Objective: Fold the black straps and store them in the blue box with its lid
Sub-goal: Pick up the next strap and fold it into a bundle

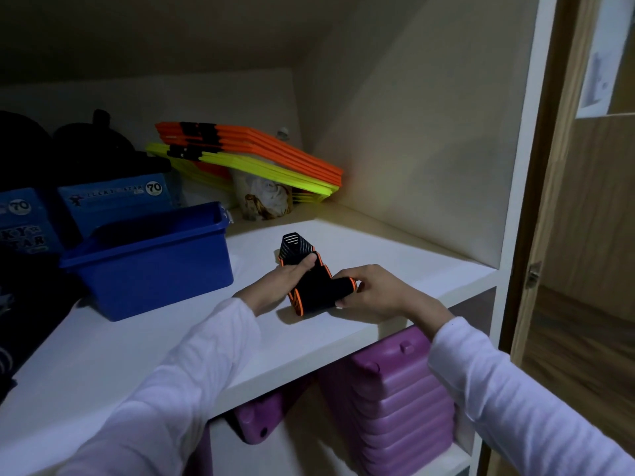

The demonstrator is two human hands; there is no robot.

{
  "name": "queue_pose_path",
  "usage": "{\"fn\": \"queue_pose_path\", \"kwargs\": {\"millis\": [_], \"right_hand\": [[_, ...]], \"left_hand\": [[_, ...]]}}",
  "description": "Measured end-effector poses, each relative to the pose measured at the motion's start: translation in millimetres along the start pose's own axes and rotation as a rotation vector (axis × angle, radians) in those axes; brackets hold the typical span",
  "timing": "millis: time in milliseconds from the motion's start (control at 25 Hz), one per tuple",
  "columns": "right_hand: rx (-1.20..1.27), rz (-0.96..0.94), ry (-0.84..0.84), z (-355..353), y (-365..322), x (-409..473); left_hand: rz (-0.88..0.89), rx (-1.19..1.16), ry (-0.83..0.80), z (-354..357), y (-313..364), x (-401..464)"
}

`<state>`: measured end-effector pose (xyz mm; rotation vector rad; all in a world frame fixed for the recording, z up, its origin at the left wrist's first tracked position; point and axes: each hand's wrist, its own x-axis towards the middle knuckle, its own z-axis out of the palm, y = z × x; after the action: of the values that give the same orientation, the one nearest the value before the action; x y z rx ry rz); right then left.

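Two hands are working a black strap (311, 286) with orange edging on a white shelf (171, 341), just right of an open blue box (151, 266). Left hand (275, 286) is pinning its upper fold while right hand (374, 292) is pinching the lower end.

straps (311, 281) lie on shelf (395, 249), right of box (154, 269).

Matt black cloth strap (311, 286), glossy blue plastic box (151, 266), smooth white laminate shelf (395, 249).
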<state>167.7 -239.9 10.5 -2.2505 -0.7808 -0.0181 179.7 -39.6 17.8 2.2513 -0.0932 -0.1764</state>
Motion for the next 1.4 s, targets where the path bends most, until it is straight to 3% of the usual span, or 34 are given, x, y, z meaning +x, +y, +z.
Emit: {"fn": "queue_pose_path", "kwargs": {"millis": [160, 360, 480, 720, 920, 1200, 1280, 1400], "right_hand": [[-0.029, -0.014, -0.006, 1.0, 0.7, 0.3], [-0.055, -0.017, -0.007, -1.0, -1.4, 0.8], [-0.057, -0.008, -0.011, -2.4, -4.0, 1.4], [-0.106, -0.007, -0.024, -6.1, -8.2, 1.3], [-0.11, 0.007, -0.03, -5.9, -8.7, 0.3], [-0.096, 0.004, -0.042, -5.9, -7.9, 2.3], [-0.079, 0.008, -0.054, -5.7, -8.0, 3.9], [-0.073, 0.023, -0.07, -8.7, -11.8, 7.2]], "left_hand": [[-0.053, -0.044, -0.041, -6.7, -6.8, 16.1], [-0.028, 0.218, -0.13, -4.1, -9.3, 19.2], [-0.01, 0.283, -0.101, -0.7, -17.1, 28.1], [-0.089, 0.815, -0.075, -7.9, -16.7, 45.6], [-0.141, 0.795, 0.036, -7.2, -18.5, 58.9], [-0.113, 0.667, 0.038, -9.1, -24.0, 56.0], [0.007, 0.529, 0.093, -11.0, -25.6, 46.2], [0.176, 0.036, 0.279, -13.2, -21.2, 23.4]]}}
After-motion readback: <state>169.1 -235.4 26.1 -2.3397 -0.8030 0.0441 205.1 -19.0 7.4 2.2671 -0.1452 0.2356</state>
